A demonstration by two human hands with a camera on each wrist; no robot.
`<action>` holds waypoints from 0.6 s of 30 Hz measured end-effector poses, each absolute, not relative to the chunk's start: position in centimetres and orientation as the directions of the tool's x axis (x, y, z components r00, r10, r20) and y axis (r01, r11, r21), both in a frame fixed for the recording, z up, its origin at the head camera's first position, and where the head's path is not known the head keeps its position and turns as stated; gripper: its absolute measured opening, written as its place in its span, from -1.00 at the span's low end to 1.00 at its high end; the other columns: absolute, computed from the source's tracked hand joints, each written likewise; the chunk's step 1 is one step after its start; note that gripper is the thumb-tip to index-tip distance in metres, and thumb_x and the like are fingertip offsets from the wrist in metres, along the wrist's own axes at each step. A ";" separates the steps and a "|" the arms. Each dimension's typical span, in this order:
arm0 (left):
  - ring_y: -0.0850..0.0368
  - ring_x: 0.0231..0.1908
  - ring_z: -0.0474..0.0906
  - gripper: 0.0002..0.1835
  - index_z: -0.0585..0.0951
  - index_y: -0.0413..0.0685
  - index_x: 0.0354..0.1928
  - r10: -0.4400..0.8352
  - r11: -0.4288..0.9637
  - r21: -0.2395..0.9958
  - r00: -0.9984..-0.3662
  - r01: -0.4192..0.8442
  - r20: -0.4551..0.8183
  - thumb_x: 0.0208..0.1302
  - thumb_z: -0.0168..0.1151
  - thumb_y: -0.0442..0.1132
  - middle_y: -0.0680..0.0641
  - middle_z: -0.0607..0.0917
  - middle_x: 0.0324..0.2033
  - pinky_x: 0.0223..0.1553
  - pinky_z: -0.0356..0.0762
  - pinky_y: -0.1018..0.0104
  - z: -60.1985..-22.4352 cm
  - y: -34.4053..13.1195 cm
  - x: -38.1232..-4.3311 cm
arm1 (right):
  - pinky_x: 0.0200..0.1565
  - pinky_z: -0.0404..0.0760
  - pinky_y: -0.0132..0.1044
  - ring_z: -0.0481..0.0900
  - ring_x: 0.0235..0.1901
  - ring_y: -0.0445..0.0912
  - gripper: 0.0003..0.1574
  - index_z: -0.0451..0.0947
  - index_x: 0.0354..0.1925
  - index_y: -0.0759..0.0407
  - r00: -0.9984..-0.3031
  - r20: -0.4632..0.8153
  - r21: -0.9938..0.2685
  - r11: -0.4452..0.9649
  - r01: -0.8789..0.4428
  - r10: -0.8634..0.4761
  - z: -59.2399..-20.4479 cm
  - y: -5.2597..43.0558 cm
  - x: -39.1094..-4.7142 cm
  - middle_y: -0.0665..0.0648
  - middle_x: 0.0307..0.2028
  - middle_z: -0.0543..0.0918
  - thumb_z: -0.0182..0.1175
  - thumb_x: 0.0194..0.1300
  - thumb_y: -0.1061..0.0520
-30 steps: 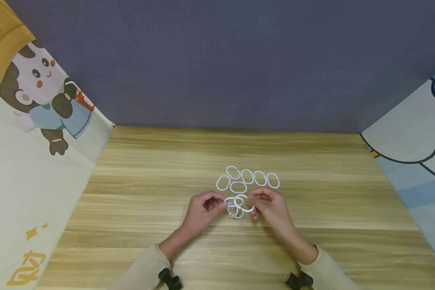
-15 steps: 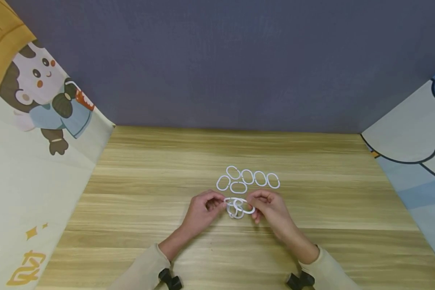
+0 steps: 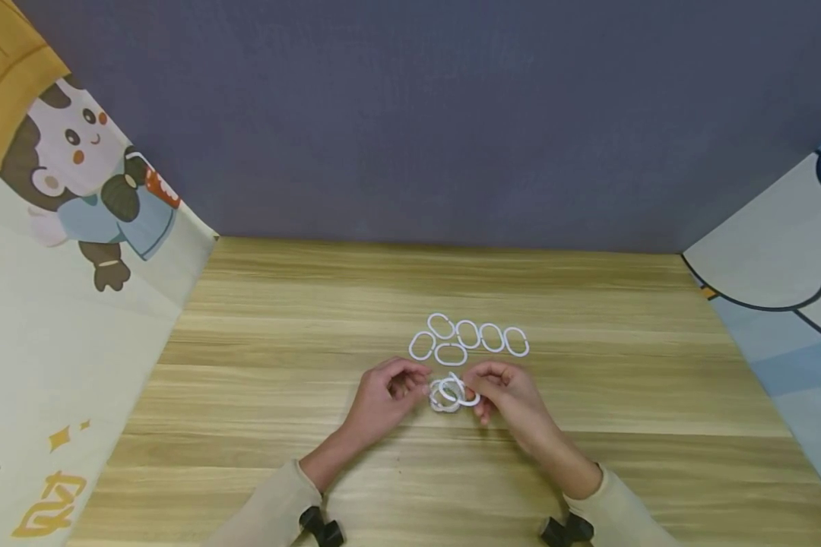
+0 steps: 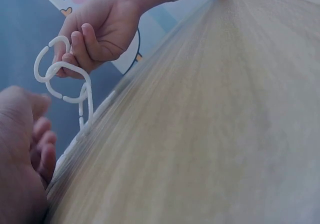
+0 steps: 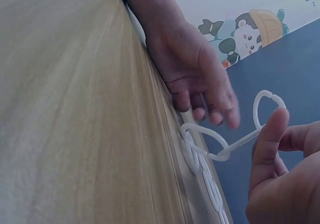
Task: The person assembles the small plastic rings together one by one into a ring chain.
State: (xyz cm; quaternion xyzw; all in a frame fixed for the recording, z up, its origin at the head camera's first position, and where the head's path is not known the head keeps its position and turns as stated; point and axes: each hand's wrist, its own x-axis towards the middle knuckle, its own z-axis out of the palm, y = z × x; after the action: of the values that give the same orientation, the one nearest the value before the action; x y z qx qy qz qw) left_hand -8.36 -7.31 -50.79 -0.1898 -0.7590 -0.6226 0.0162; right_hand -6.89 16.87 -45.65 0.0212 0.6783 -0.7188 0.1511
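Observation:
My right hand [image 3: 511,393] pinches a white oval ring [image 5: 256,105] between thumb and fingertips. Linked to it, more white rings [image 4: 91,96] hang down to the table in the left wrist view. In the head view this chain forms an overlapping cluster between the hands, so single links are hard to separate. My left hand [image 3: 391,389] is just left of the cluster, fingers loosely bent and apart from the rings; the right wrist view shows nothing in its grasp. Beyond the hands, several loose oval rings [image 3: 451,365] lie flat, close together.
The wood-grain table [image 3: 301,304] meets a dark blue-grey panel [image 3: 451,137] at the back. Cartoon-printed walls [image 3: 55,342] stand on both sides. Black straps with small blocks [image 3: 322,527] sit at the sleeve cuffs.
The left fingers have let go of the ring they pinched, and that ring has dropped toward the cluster. The right hand has tilted its ring and moved slightly left. The loose rings stay put.

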 end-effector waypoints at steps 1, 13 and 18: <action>0.26 -0.30 0.64 -0.75 0.82 -0.14 0.01 0.275 0.141 0.936 -0.921 0.322 0.276 0.31 0.59 -0.39 -0.05 0.81 -0.24 -0.35 0.58 0.45 -50.8 -7.3 -8.3 | -0.54 0.62 -0.40 0.57 -0.58 -0.23 -0.89 0.63 -0.15 0.39 -0.952 -0.237 -0.968 -0.033 0.248 -0.193 -45.6 16.9 -6.9 0.09 -0.44 0.70 0.29 0.56 0.30; 0.28 -0.34 0.61 -0.79 0.85 -0.09 -0.08 0.348 0.031 0.898 -0.847 0.440 0.403 0.27 0.62 -0.41 -0.10 0.81 -0.22 -0.45 0.61 0.39 -50.9 -7.3 -8.0 | -0.51 0.62 -0.43 0.57 -0.53 -0.24 -0.90 0.64 -0.14 0.38 -0.927 -0.245 -0.965 -0.015 0.260 -0.285 -46.1 16.8 -6.8 0.07 -0.40 0.71 0.26 0.55 0.30; 0.30 -0.32 0.61 -0.81 0.85 -0.08 -0.12 0.351 0.037 0.893 -0.842 0.449 0.409 0.26 0.60 -0.45 -0.07 0.81 -0.23 -0.42 0.60 0.41 -50.9 -7.3 -8.0 | -0.50 0.64 -0.43 0.59 -0.52 -0.23 -0.86 0.64 -0.11 0.44 -0.922 -0.244 -0.967 -0.004 0.256 -0.301 -46.3 16.7 -6.7 0.07 -0.38 0.71 0.24 0.54 0.30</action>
State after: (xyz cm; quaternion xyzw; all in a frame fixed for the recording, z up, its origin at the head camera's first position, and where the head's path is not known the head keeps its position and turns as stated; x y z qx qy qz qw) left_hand -7.96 -7.34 -50.88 -0.2782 -0.7191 -0.6356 0.0383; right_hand -6.72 16.71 -46.29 -0.0162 0.6778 -0.7083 0.1966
